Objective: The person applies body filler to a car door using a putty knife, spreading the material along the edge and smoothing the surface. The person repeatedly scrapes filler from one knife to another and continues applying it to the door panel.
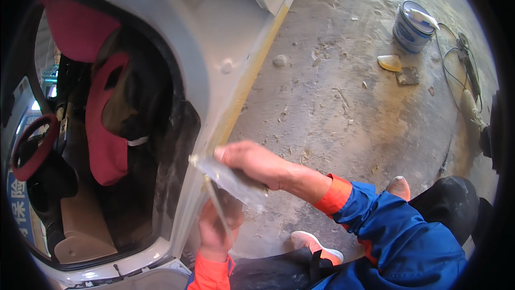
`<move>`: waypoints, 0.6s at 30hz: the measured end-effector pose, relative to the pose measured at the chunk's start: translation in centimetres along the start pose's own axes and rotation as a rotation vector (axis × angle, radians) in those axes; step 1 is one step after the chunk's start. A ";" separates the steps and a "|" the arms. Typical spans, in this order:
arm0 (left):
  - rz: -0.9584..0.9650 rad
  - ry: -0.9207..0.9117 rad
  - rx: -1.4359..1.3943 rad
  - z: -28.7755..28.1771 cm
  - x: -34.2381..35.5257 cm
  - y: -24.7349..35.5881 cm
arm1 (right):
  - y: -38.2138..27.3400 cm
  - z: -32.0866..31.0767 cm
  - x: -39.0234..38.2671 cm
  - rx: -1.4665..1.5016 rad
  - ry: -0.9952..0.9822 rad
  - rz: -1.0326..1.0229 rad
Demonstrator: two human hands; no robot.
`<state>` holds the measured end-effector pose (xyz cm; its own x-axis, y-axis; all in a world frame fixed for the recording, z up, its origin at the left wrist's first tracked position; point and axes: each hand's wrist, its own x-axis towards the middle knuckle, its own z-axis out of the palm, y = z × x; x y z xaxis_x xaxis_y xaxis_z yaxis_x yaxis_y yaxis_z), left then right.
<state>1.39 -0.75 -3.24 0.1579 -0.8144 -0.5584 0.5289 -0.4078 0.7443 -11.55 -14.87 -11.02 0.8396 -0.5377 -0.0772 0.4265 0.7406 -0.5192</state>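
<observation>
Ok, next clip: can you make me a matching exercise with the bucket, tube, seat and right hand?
1. bucket
2. tube
3. seat
4. right hand

A. pinkish red, inside the vehicle
B. against a pale plate
C. blue, standing on the floor
D. white, lying on the bucket

Pairs: 1-C, 2-D, 3-A, 4-B

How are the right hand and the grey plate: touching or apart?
Touching: the head view shows the right hand closed over the upper edge of the grey plate, slightly blurred.
</observation>
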 end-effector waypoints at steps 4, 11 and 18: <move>0.142 -0.098 -0.141 0.0 -0.1 1.7 | -0.3 -1.8 -1.1 -0.266 -0.064 0.197; -0.010 -0.028 0.108 2.3 1.4 -0.6 | -1.8 -4.2 -1.8 0.181 -0.061 -0.159; 0.209 -0.150 0.035 3.1 2.2 1.4 | -0.3 -9.7 -1.4 -0.110 0.360 -0.104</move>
<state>-0.10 -4.37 -2.24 0.1337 -0.9337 -0.3321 0.4678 -0.2360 0.8518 -16.09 -18.30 -18.98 0.6137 -0.7291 -0.3031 0.4479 0.6376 -0.6268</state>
